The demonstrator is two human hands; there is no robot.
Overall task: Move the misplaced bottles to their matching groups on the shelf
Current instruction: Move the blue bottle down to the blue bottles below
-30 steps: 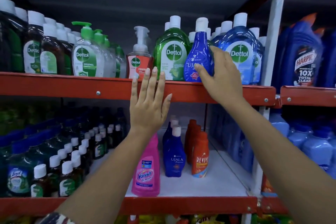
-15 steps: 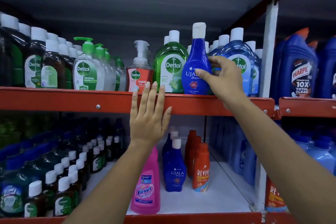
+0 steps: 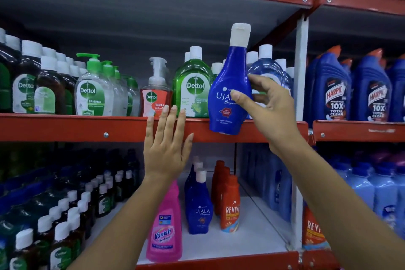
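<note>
My right hand (image 3: pixel 268 105) grips a dark blue Ujala bottle (image 3: pixel 228 85) with a white cap, held tilted in front of the upper shelf's red edge (image 3: pixel 105 127), clear of the Dettol bottles. Behind it stand a green Dettol bottle (image 3: pixel 194 85) and pale blue Dettol bottles (image 3: pixel 268 66). My left hand (image 3: pixel 167 144) is flat and open, fingers spread, against the red shelf edge. On the lower shelf stands a row of matching Ujala bottles (image 3: pixel 198 204), between a pink Vanish bottle (image 3: pixel 165 226) and orange Revive bottles (image 3: pixel 230 201).
Brown Dettol bottles (image 3: pixel 46 85) and green pump dispensers (image 3: pixel 92 90) fill the upper shelf's left. Small dark bottles (image 3: pixel 72 210) crowd the lower left. A white upright (image 3: pixel 301 116) divides off the right bay with Harpic bottles (image 3: pixel 335 92). White shelf floor (image 3: pixel 252 237) shows beside the Revive bottles.
My right hand has lifted the Ujala bottle off the upper shelf and drawn it out toward me, tilted. My left hand stays on the shelf edge. The view has tipped upward.
</note>
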